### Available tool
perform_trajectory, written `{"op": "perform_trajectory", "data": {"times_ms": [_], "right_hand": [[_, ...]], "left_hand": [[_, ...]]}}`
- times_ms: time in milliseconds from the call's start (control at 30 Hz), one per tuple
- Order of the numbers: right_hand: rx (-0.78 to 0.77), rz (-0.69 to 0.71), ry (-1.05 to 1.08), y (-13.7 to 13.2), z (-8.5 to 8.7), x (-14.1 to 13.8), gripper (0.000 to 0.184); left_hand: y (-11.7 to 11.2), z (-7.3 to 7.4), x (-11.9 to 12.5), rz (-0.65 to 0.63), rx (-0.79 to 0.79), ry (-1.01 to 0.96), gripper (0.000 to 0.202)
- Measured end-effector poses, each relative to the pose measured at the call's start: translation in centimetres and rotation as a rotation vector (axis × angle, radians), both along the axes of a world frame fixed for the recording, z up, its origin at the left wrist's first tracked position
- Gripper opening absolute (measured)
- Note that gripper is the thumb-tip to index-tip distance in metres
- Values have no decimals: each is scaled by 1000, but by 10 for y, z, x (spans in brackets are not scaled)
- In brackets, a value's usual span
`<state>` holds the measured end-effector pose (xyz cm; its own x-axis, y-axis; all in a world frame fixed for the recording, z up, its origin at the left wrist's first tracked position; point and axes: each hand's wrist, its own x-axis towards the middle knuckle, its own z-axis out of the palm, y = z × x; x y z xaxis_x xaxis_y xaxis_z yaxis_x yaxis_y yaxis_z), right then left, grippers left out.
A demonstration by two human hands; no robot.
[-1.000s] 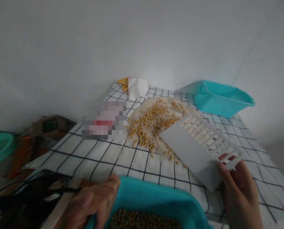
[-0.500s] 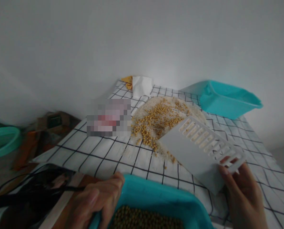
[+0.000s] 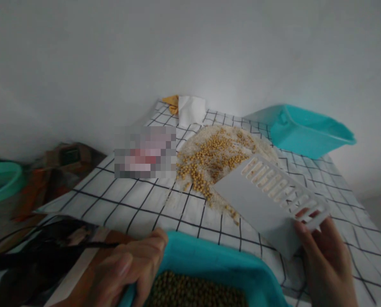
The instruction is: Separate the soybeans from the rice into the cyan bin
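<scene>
My left hand (image 3: 133,260) grips the left rim of a teal plastic bin (image 3: 216,251) at the table's near edge. Round beans (image 3: 193,290), dark in the dim light, cover the bin's visible bottom. In my right hand (image 3: 326,256) is a pale slotted plastic board (image 3: 251,200), held by its slotted end with the thumb on top. Its far edge reaches a spread of yellow beans (image 3: 206,160), which look like soybeans. They lie on a patch of pale, fine grains (image 3: 267,147) on the checked tablecloth (image 3: 139,200).
Another teal bin (image 3: 308,134) stands at the back right by the wall. A white sheet (image 3: 191,110) and a yellow cloth (image 3: 172,103) lie at the back. Left of the beans is a blurred-out pinkish item (image 3: 145,151). A green basin (image 3: 1,181) and boxes are on the floor at left.
The view has shifted slightly, so the table's back sits a little higher. A stray bean near the close bin no longer shows. Both hands keep their holds.
</scene>
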<state>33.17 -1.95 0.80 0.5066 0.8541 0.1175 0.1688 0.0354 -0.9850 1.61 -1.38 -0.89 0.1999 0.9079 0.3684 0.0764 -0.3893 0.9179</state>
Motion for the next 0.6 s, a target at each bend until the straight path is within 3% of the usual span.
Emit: {"op": "perform_trajectory", "data": {"times_ms": [167,367,467,600], "right_hand": [[-18,-26,64,0,8,-11,24],[-34,-53,57,-2,13,-15,26],[-28,-60,49,-1,11,-11,27],[-12,-61,39,-1,8,-9,27]], "left_hand": [[-1,-1,-2,3,-63,-126,69],[1,5,-4,-91,-65,-173,67],[5,10,-4,-183,10,-149,65],[3,10,-2,-81,-37,-167,65]]}}
